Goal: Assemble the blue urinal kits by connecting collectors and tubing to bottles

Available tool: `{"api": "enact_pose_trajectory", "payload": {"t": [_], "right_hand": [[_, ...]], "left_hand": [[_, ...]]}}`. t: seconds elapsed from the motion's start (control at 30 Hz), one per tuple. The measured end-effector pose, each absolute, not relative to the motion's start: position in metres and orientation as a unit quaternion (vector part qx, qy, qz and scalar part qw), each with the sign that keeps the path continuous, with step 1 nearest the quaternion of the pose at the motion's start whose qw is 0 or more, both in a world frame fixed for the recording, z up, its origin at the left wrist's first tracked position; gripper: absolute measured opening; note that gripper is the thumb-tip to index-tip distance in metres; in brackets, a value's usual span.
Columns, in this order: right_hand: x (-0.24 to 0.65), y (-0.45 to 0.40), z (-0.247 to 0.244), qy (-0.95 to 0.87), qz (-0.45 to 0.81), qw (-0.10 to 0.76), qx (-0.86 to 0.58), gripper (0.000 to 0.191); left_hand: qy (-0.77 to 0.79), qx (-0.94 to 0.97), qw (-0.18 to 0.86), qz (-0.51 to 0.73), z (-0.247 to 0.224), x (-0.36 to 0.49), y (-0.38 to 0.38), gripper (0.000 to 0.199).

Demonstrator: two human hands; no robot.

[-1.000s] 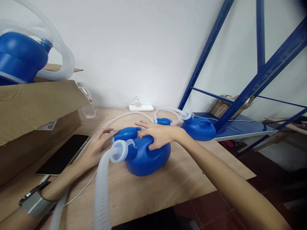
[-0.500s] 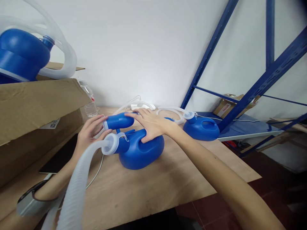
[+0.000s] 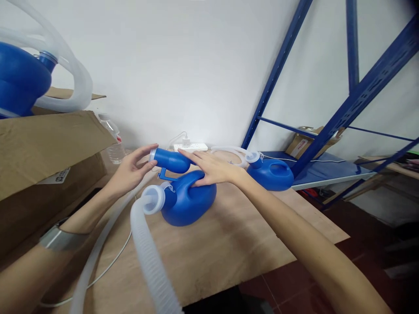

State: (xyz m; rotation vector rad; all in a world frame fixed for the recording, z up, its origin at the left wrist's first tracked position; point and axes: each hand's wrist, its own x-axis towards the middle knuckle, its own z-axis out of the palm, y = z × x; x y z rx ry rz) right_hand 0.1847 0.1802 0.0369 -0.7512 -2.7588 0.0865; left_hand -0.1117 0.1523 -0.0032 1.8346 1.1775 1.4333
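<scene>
A blue jug [image 3: 193, 203] with a translucent cap and a ribbed hose [image 3: 150, 257] stands tilted on the wooden table. Above and behind it is a blue tubular piece [image 3: 173, 161] with a white rim and a small blue bracket under it. My left hand [image 3: 132, 171] pinches the rim end of this piece between thumb and fingers. My right hand [image 3: 212, 167] lies over the jug's handle, its thumb on the jug and its fingertips against the rounded end of the blue piece.
Another blue jug [image 3: 271, 174] with its hose stands by the blue shelf [image 3: 327, 168]. At the left are a cardboard box [image 3: 52, 148], a blue jug [image 3: 22, 80] on top and a plastic bottle [image 3: 114, 139]. A power strip [image 3: 190, 147] lies by the wall.
The blue piece has shifted right and tilted, with my left hand following it. The ribbed hose has swung to the right, and the jug has tilted a little. The whole view has turned slightly.
</scene>
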Motion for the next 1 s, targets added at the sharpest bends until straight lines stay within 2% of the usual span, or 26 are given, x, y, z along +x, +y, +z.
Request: {"api": "enact_pose_trajectory", "payload": {"t": [0.17, 0.3, 0.5, 0.63, 0.7, 0.83, 1.0], "right_hand": [[0.209, 0.181, 0.023, -0.933, 0.139, 0.197, -0.267, 0.1], [0.218, 0.181, 0.013, -0.9, 0.203, 0.237, -0.303, 0.1], [0.219, 0.173, 0.017, -0.909, 0.138, 0.246, -0.306, 0.088], [0.219, 0.163, 0.02, -0.934, 0.038, 0.166, -0.315, 0.076], [0.218, 0.158, 0.019, -0.941, -0.015, 0.127, -0.312, 0.071], [0.214, 0.155, 0.012, -0.936, -0.083, 0.084, -0.333, 0.073], [0.208, 0.166, 0.005, -0.918, -0.1, 0.089, -0.374, 0.064]], "left_hand": [[0.404, 0.609, 0.427, 0.533, -0.014, -0.094, 0.161, 0.082], [0.4, 0.588, 0.454, 0.536, -0.017, -0.086, 0.158, 0.075], [0.419, 0.624, 0.431, 0.498, -0.006, -0.082, 0.149, 0.081], [0.435, 0.675, 0.372, 0.466, -0.001, -0.082, 0.146, 0.067], [0.437, 0.697, 0.348, 0.45, -0.001, -0.083, 0.148, 0.068], [0.45, 0.716, 0.325, 0.422, 0.007, -0.085, 0.153, 0.07], [0.409, 0.714, 0.224, 0.523, 0.055, -0.092, 0.123, 0.053]]}}
